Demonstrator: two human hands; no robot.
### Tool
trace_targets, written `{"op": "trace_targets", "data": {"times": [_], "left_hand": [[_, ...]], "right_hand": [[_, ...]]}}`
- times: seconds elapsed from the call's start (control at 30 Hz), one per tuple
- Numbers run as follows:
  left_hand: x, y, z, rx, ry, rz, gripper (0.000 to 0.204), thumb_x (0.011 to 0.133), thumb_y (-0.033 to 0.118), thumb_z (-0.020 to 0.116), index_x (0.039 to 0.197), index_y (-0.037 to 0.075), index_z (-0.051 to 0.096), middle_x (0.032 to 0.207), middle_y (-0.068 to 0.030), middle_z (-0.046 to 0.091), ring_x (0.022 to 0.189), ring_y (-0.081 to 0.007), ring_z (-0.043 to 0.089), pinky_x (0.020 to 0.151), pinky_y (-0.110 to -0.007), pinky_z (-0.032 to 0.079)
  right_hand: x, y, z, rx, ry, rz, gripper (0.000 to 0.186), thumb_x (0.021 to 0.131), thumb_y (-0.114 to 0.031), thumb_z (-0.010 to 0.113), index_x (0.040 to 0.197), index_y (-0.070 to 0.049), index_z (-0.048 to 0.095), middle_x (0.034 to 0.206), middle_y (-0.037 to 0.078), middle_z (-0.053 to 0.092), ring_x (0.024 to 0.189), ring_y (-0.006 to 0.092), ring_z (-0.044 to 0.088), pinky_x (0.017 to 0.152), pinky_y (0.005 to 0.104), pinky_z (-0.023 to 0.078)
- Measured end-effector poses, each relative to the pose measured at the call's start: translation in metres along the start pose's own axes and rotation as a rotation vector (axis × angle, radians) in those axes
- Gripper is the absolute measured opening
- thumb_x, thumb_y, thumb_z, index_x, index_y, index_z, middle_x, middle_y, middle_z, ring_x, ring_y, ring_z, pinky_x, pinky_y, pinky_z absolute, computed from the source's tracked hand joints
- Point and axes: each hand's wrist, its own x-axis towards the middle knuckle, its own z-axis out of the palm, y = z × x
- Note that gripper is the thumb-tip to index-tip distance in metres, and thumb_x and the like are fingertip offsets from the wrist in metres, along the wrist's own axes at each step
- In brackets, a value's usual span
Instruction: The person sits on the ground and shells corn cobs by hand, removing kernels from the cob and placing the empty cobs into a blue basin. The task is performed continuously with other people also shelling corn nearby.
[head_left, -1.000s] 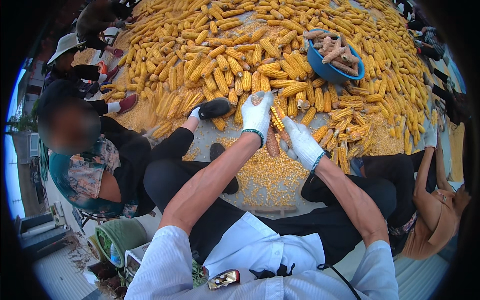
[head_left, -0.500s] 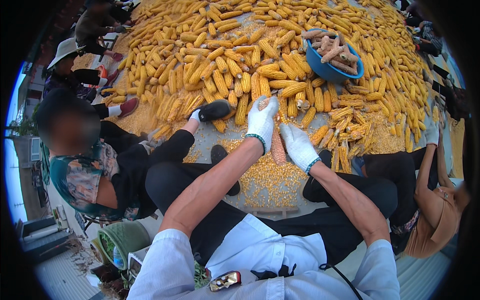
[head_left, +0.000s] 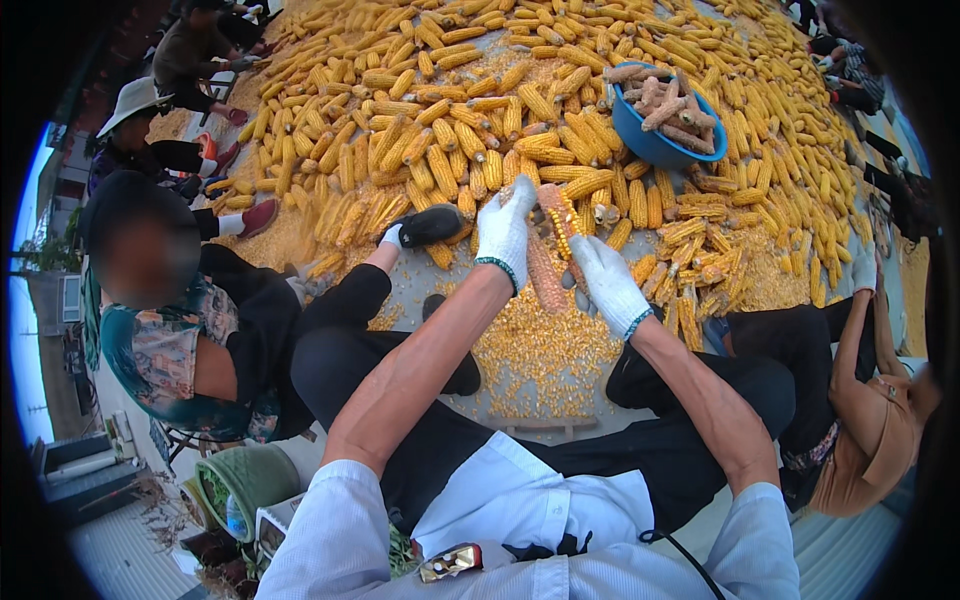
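My left hand (head_left: 504,232), in a white knit glove with a green cuff, is closed round the upper part of a bare pinkish corn cob (head_left: 545,278). The cob's lower end points down toward my lap. Close by on the right, my gloved right hand (head_left: 608,280) grips a partly shelled ear of corn (head_left: 559,222). One side of that ear is stripped, while yellow kernels line the side by my fingers. A small gap separates the ear from my left hand. Loose kernels (head_left: 540,365) lie heaped on the ground below both hands, between my feet.
Beyond my hands spreads a wide heap of yellow corn ears (head_left: 400,120). A blue basin (head_left: 655,145) of bare cobs rests on it at the right. People sit close on both sides; a neighbour's black shoe (head_left: 430,224) is near my left hand. A green pot (head_left: 262,478) stands behind left.
My hands have drawn apart slightly, the left moving left. The ear in my right hand now stands tilted, its stripped side showing. The bare cob has shifted a little left and up.
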Motion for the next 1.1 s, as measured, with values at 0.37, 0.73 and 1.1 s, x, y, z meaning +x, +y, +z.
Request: {"op": "trace_targets", "data": {"times": [0.37, 0.73, 1.1], "left_hand": [[0.004, -0.013, -0.001, 0.117, 0.061, 0.086, 0.049, 0.099, 0.038, 0.067, 0.129, -0.001, 0.061, 0.115, -0.0060, 0.066, 0.102, -0.0148, 0.057, 0.090, -0.030, 0.044], [0.009, -0.017, 0.000, -0.046, 0.103, 0.135, 0.057, 0.097, 0.038, 0.072, 0.139, 0.006, 0.051, 0.117, -0.0049, 0.065, 0.104, -0.0167, 0.062, 0.088, -0.034, 0.050], [-0.009, -0.016, 0.003, -0.019, -0.165, 0.037, 0.053, 0.095, 0.031, 0.074, 0.134, -0.002, 0.059, 0.121, -0.0086, 0.066, 0.111, -0.0184, 0.062, 0.097, -0.036, 0.048]], "right_hand": [[0.011, 0.033, 0.006, 0.100, -0.097, -0.043, 0.043, 0.106, -0.045, 0.048, 0.103, -0.002, 0.053, 0.081, 0.006, 0.060, 0.058, 0.0150, 0.061, 0.043, 0.0295, 0.048], [-0.007, 0.014, 0.004, 0.394, -0.238, 0.102, 0.047, 0.105, -0.037, 0.053, 0.127, 0.004, 0.046, 0.101, 0.015, 0.066, 0.063, 0.0205, 0.068, 0.044, 0.0306, 0.054], [-0.005, 0.000, -0.001, 0.208, -0.205, -0.071, 0.039, 0.106, -0.029, 0.050, 0.130, 0.001, 0.044, 0.090, 0.013, 0.065, 0.059, 0.0172, 0.066, 0.047, 0.0286, 0.053]]}}
